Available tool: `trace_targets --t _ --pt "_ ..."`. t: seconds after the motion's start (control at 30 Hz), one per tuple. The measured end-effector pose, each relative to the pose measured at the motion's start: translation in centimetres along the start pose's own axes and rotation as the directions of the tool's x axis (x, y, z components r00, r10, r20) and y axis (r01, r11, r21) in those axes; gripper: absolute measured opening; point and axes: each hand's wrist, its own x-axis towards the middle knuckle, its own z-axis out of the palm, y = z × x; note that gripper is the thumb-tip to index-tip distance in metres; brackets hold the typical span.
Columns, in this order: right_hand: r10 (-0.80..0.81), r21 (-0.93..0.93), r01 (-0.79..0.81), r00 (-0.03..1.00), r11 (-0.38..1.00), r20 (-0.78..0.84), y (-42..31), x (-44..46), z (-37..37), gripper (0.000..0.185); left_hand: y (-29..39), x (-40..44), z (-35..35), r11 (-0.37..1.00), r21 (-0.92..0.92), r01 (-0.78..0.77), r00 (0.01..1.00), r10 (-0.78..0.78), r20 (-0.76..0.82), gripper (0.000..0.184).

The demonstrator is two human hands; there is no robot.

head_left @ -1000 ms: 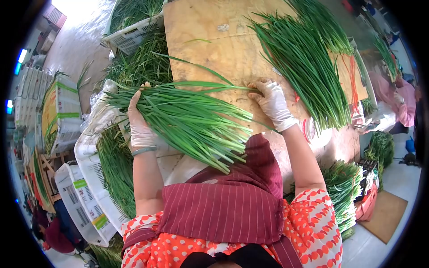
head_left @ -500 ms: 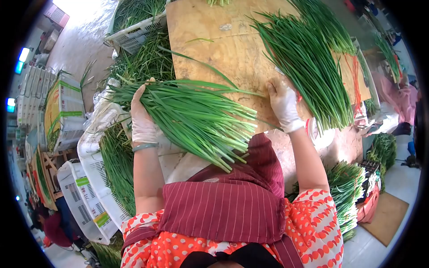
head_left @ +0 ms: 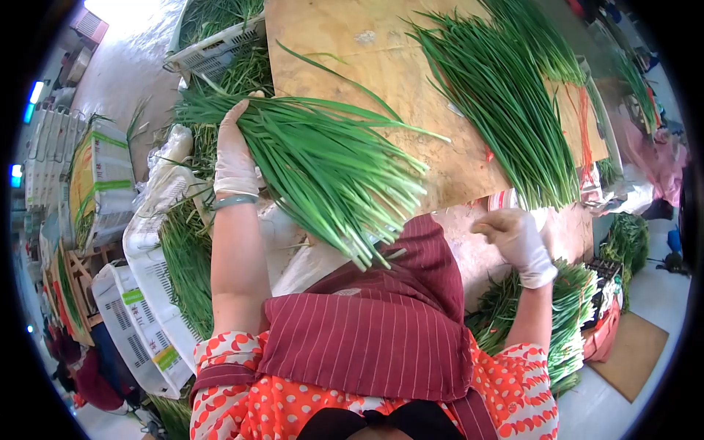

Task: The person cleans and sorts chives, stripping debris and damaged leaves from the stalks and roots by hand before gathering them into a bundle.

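Note:
My left hand [head_left: 236,158], in a thin white glove, is closed round the leafy end of a bunch of garlic chives [head_left: 334,169]. The pale cut stems fan out towards the right and down over my apron. One long loose blade arches above the bunch. Off to the right of the board, my gloved right hand [head_left: 512,238] hovers apart from the bunch with its fingers curled together; whether anything is inside them is hidden. A larger pile of garlic chives [head_left: 506,110] lies on the wooden board [head_left: 352,66].
White crates [head_left: 136,330] of greens stand at my left, with another crate [head_left: 220,48] at the far left. Red ties [head_left: 584,128] hang by the board's right side. Bundled chives [head_left: 568,315] are stacked low on my right, near a white tub [head_left: 506,199].
My right hand has drawn back from the board's edge, down and to the right. My left hand has risen slightly, carrying the bunch with it.

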Motion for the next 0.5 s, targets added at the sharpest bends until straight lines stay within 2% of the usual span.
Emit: trace_targets --t 0.07,0.1,0.13,0.2,0.23,0.27,0.3,0.33,0.4,0.47,0.5 --pt "0.207 0.209 -0.197 0.978 0.958 -0.029 1.1 -1.8 -1.9 0.009 0.1 0.0 -0.4 0.999 -0.019 -0.027 0.998 0.026 -0.057 0.024" --pt "-0.006 0.026 0.01 0.99 1.0 -0.143 1.1 -1.9 -2.9 0.008 0.0 0.4 -0.9 0.999 -0.027 -0.024 0.998 0.022 -0.066 0.024" --pt "0.039 -0.011 -0.042 0.986 0.999 -0.165 0.0 -1.6 -4.1 0.009 -0.1 0.6 -1.2 0.999 -0.027 -0.022 0.997 0.021 -0.072 0.024" --pt "0.204 -0.23 -0.245 0.961 0.942 -0.189 -1.7 0.6 -5.4 0.008 -0.2 1.1 -1.2 1.0 -0.021 -0.001 1.0 0.001 0.007 0.023" --pt "0.212 -0.077 -0.23 0.959 0.97 -0.187 -2.9 2.5 -5.6 0.013 -0.2 0.7 -0.1 1.0 0.005 0.023 0.991 -0.022 -0.134 0.022" --pt "0.216 0.077 -0.205 0.959 0.976 -0.183 -4.4 4.7 -5.5 0.021 -0.3 0.5 0.6 1.0 0.003 0.021 0.992 -0.021 -0.126 0.022" --pt "0.077 0.388 0.031 0.962 0.921 -0.26 -6.4 7.0 -4.7 0.033 -0.3 0.2 1.1 1.0 -0.003 0.029 0.994 -0.029 -0.103 0.022" --pt "-0.03 0.631 0.274 0.929 0.726 -0.369 -8.0 9.3 -4.0 0.054 -0.5 0.0 1.4 0.999 -0.007 0.037 0.996 -0.037 -0.084 0.021" --pt "-0.324 0.293 0.449 0.863 0.844 -0.389 -8.4 14.4 -3.1 0.065 -0.6 -0.4 1.8 0.999 0.002 0.035 0.995 -0.035 -0.094 0.021" --pt "-0.4 0.075 0.451 0.847 0.89 -0.35 -5.8 19.7 0.9 0.067 -0.2 -0.7 2.1 1.0 0.014 0.02 0.994 -0.019 -0.107 0.021" --pt "-0.235 -0.138 0.215 0.961 0.967 -0.146 -7.0 19.6 1.3 0.075 -0.4 -0.7 2.2 0.999 -0.041 -0.002 0.996 -0.002 -0.087 0.021"
